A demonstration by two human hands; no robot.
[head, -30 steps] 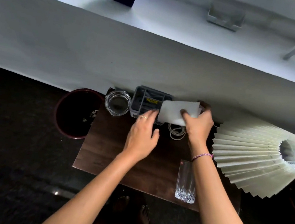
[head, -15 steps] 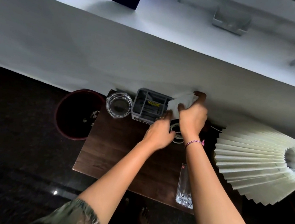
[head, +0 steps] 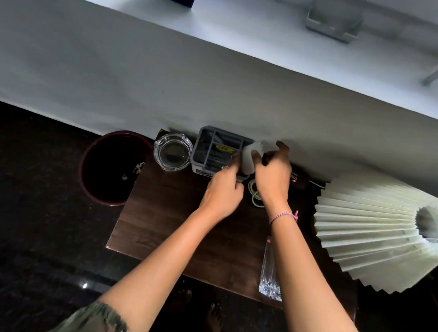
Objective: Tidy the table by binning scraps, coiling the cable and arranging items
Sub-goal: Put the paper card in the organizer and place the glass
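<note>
A white folded paper (head: 250, 155) is pinched between both hands at the back of the small dark wooden table (head: 167, 222). My left hand (head: 223, 191) grips its lower left edge, and my right hand (head: 272, 177) holds its right side. The paper stands just to the right of a grey compartment organizer (head: 214, 151). A coiled white cable (head: 255, 194) lies on the table between my wrists, partly hidden by my right hand.
A glass ashtray (head: 172, 151) sits left of the organizer. A dark red bin (head: 111, 166) with scraps stands on the floor to the left. A cut-glass tumbler (head: 271, 275) stands near the table's front edge. A pleated white lampshade (head: 385, 228) overhangs the right side.
The flat white sheet has been folded down to a small piece. Both hands have moved closer together and toward the wall, beside the organizer.
</note>
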